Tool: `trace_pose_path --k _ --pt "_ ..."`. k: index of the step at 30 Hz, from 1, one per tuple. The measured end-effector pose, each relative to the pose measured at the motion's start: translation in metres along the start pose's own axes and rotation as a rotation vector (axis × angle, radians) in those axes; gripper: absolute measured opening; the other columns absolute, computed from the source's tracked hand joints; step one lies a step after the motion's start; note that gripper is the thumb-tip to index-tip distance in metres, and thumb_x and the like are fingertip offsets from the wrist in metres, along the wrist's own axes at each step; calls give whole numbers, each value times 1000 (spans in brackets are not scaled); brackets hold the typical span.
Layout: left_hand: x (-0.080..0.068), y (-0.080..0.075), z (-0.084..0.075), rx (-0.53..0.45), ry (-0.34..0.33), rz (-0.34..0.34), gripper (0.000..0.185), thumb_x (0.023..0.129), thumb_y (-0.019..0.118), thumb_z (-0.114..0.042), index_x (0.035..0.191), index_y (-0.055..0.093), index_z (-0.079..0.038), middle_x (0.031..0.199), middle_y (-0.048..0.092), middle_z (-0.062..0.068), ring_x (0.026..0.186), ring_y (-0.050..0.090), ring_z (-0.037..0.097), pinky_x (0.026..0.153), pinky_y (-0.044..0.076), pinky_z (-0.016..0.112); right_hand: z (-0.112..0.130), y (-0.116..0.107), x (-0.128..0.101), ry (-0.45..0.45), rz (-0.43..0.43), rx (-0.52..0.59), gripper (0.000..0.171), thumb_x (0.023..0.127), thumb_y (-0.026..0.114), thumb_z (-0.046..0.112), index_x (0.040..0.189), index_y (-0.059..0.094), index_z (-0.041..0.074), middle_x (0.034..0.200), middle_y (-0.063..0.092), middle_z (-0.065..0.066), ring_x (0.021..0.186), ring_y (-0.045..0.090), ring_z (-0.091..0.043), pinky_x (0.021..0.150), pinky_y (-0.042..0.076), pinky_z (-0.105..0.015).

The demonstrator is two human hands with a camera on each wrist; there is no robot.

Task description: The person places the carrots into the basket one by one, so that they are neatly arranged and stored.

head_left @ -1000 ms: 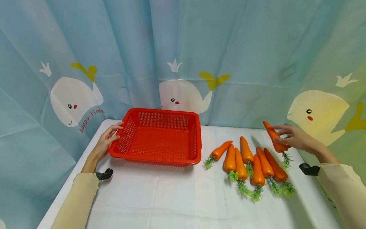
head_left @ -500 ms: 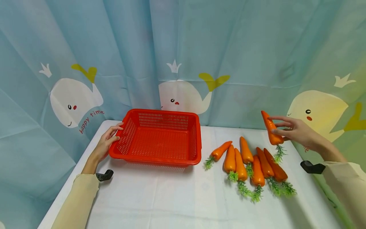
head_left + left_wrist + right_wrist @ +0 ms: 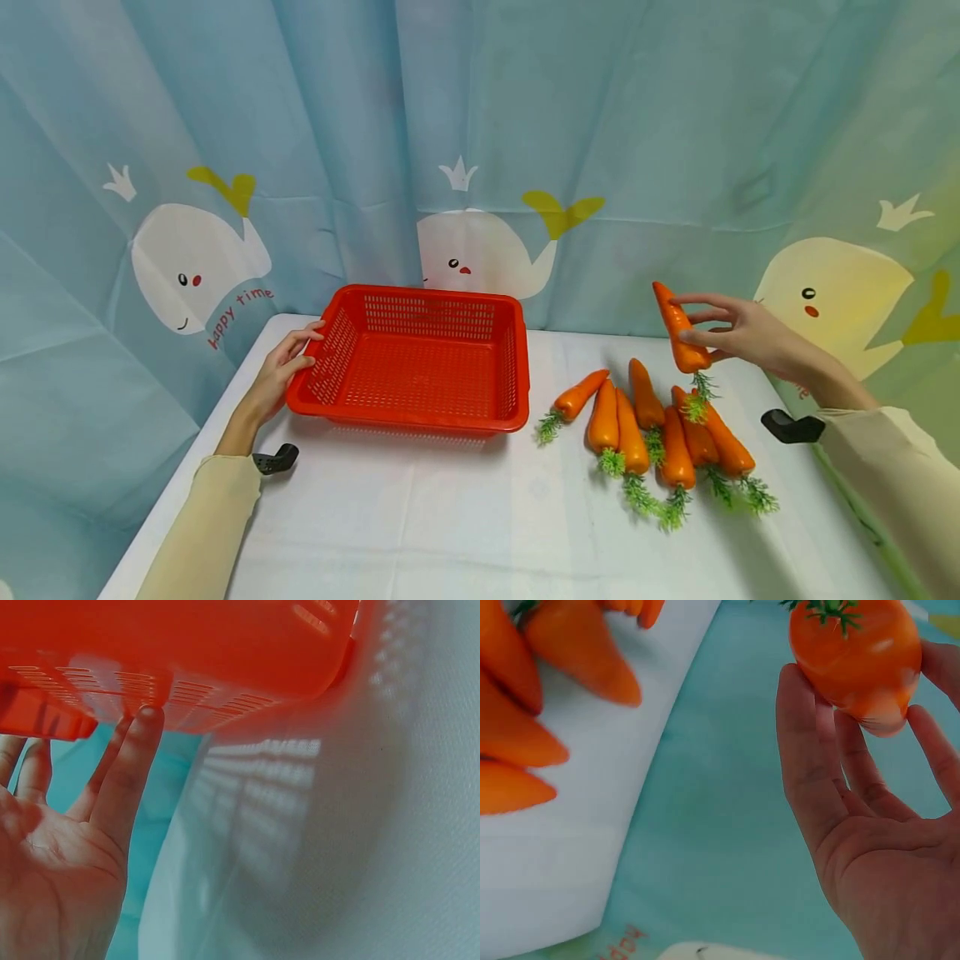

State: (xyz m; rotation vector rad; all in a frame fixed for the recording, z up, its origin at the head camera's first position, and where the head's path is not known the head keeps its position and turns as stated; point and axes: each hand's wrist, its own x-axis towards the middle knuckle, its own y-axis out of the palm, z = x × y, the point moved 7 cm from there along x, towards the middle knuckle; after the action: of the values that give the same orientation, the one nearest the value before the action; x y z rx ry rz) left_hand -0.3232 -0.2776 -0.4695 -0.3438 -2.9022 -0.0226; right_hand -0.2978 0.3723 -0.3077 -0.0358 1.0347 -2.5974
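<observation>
Right hand: fingers are pinching one carrot near its thick end, tip pointing up, green top hanging down. The carrot is hanging clear of the bench, just above the row of carrots lying below the fingers, six of them, side by side, leafy ends toward the person. The wrist view is showing the fingertips wrapped round the carrot's butt end, palm open behind it.

Left hand: fingers are lying nearly straight, resting against the left wall and rim of the red basket, not curled round it. The basket is sitting on the bench, well to the left of the carrot, nothing visible inside. A curtain printed with whales is hanging behind the bench.

Step in hand, as judged: carrying the lifted carrot across toward the basket while the left hand is steadying it. The next move is calling for travel left past the basket's right rim, then lowering and parting the fingers over the mesh floor.

Against the earlier frames: the carrot is sitting higher and further left, having been raised off the far right end of the row; the left hand and basket are not showing any shift.
</observation>
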Motion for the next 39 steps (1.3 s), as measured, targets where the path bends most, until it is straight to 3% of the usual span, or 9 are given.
trace_pose_path --k 18,25,39 --pt "1 3 -2 -14 28 13 32 103 44 3 135 47 5 167 27 11 153 20 24 96 52 20 75 58 68 -38 109 117 64 95 76 27 152 49 18 147 50 -23 102 70 -28 80 62 -44" --pt "-1 2 -2 -4 11 6 33 103 43 0 136 47 2 167 26 10 151 23 25 95 54 22 107 96 103 -73 148 174 63 93 78 23 149 51 17 144 51 -23 104 69 -32 79 62 -48" --pt "-2 3 -3 -15 16 5 34 103 42 0 137 46 4 167 26 12 152 22 26 98 52 23 159 190 166 -139 211 339 55 92 78 12 143 55 13 126 63 -22 92 71 -29 75 63 -48"
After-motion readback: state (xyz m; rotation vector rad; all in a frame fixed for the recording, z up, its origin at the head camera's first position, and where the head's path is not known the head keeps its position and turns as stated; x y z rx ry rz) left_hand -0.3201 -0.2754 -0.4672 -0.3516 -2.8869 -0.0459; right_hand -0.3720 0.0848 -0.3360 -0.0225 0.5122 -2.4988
